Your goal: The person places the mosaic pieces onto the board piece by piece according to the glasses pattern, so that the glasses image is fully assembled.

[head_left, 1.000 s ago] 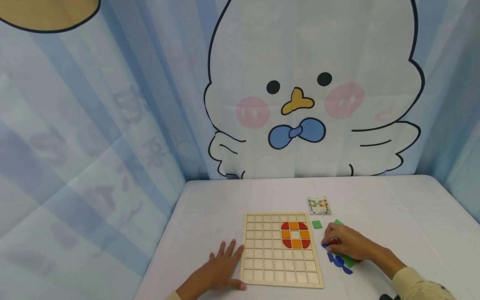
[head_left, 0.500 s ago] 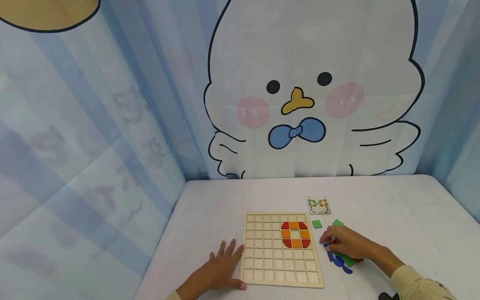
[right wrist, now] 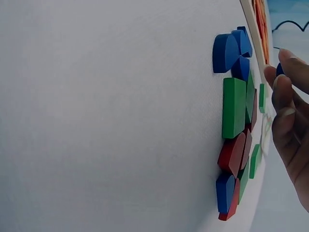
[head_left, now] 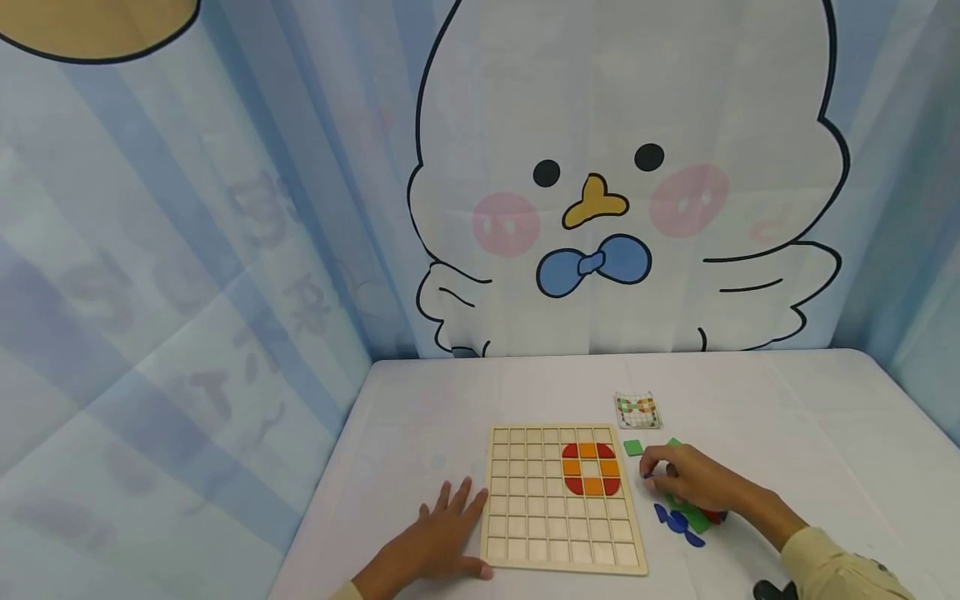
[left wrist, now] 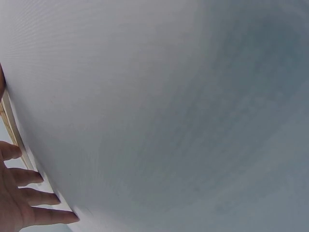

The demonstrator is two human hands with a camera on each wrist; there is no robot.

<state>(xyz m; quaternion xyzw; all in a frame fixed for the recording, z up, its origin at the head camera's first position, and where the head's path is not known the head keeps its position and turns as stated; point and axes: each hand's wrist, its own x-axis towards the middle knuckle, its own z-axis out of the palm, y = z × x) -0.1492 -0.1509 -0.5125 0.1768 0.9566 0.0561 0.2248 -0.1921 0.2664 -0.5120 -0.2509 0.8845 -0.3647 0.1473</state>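
Observation:
A wooden grid board (head_left: 525, 529) lies flat on the table. At its upper right, red corner pieces and orange squares (head_left: 592, 487) form a ring around one bare cell. My left hand (head_left: 446, 537) rests at the board's left edge, fingers spread, thumb by the lower left corner; the left wrist view also shows its extended fingers (left wrist: 41, 197). Right of the board, my right hand (head_left: 693, 479) pinches a small blue block (right wrist: 279, 69) between thumb and fingertips, which mostly cover it. Below that hand lie loose blue blocks (head_left: 677, 522), green blocks (right wrist: 234, 107) and red blocks (right wrist: 232, 153).
A small pattern card (head_left: 638, 411) lies beyond the board's upper right corner. One green square (head_left: 633, 448) sits between the board and my right hand. A black object (head_left: 775, 591) shows by the right sleeve. A curtain with a cartoon bird (head_left: 592, 317) hangs behind the table.
My right hand has risen slightly away from the loose blocks, with the blue block in its pinch. My left hand and the board have stayed put.

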